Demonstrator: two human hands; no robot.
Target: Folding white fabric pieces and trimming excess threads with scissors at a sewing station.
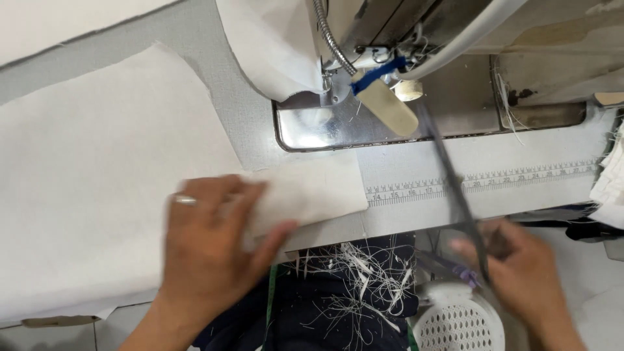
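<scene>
A: What are the fingers doing?

B: The left hand [211, 250] lies flat, fingers [218, 195] spread wide, pressing on a folded piece of cream cloth [305, 195] on the surface [416, 214]. There is a ring on one finger. The right hand [513, 266], at about four o'clock in the view, is closed around a dark strap [455, 182]; it is blurred, so I cannot tell how tightly.

A: Where does the strap go?

B: Up toward twelve o'clock, to the sewing machine [390, 26], passing a cream handle [387, 107] with a blue band. The cloth sits just at six o'clock of the metal plate [312, 127], not yet under the needle area.

A: And around that?

B: A larger sheet of cloth [84, 182] at nine o'clock, a printed ruler [481, 182] at three o'clock of the folded piece, thread scraps [351, 279] on dark fabric at six o'clock, and a white perforated basket [458, 322] beside them.

A: What could go wrong?

B: I would judge the strap might snag on the handle if pulled hard, and the fold may open or slide if the flat palm eases off.
</scene>
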